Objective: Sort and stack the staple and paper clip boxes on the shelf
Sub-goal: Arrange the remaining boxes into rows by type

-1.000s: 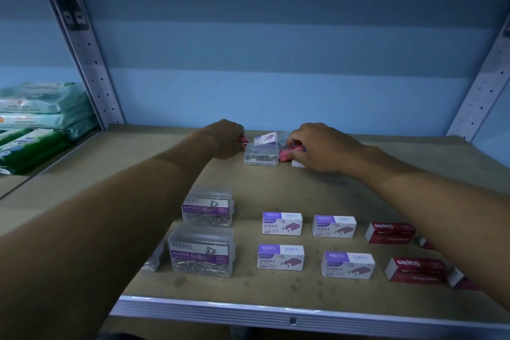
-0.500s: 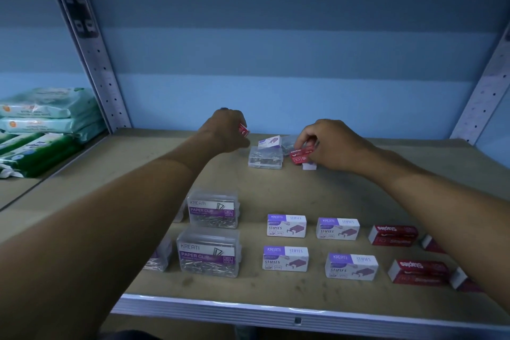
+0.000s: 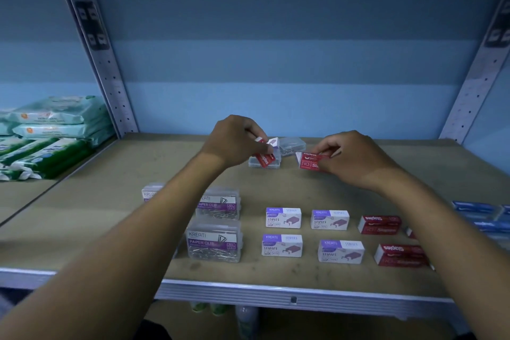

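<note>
Staple boxes are in both hands at the back of the shelf (image 3: 276, 273). The left hand (image 3: 234, 141) pinches a small red staple box (image 3: 264, 159) between thumb and fingers, tilted on end, above a clear plastic box (image 3: 263, 164) that sits on the shelf board. The right hand (image 3: 350, 157) grips a second red staple box (image 3: 310, 161) by its right end, its printed face turned toward the camera and its lower edge near the board — whether it touches cannot be told.

Between the two hands a white-and-purple staple box (image 3: 274, 142) shows behind the left fingers, and just beside it stands another clear box (image 3: 292, 145), farther back.

Nearer the front edge the sorted rows lie flat: two clear paper clip boxes (image 3: 215, 243) one behind the other on the left, with a third partly hidden by the left forearm; four white-and-purple staple boxes (image 3: 283, 218) in a two-by-two block in the middle; red staple boxes (image 3: 380, 225) to their right, some cut off by the right forearm. Blue boxes (image 3: 474, 208) sit at the far right edge — blurred. On the neighbouring shelf to the left lie stacked green and teal soft packs (image 3: 52, 130).
</note>
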A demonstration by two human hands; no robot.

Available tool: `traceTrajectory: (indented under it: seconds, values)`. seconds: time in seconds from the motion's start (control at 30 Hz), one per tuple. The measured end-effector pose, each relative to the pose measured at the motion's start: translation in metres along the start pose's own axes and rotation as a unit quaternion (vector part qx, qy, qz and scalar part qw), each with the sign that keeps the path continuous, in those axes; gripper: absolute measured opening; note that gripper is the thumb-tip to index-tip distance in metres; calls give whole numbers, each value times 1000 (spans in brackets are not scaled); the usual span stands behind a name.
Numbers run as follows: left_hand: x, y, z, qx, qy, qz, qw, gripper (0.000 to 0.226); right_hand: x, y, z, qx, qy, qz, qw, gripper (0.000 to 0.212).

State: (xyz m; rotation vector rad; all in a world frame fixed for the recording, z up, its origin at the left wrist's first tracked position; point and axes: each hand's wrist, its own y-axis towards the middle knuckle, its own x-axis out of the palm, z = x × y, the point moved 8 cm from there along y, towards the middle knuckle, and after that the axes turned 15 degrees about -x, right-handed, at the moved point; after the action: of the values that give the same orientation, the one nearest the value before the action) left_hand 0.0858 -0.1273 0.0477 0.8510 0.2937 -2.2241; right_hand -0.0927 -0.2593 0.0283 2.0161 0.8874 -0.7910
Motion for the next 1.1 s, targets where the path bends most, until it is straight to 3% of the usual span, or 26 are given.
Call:
traceTrajectory:
  seconds: [0.2,0.5,0.83,1.1]
  values:
    - [12,-24,-3,-10,-10,2,1000,16,-1,-17,2,16,-32,-34,999,18]
    - [47,-30,-8,10,26,-84,996,23,10,-28,1,25,-64,-87,994,21]
    - [45,-31,-13,35,134,-64,988,16,14,-33,1,28,-55,-109,992,26]
    - [47,-36,-9,66,149,-68,984,18,6,-37,0,17,-24,-91,995,16]
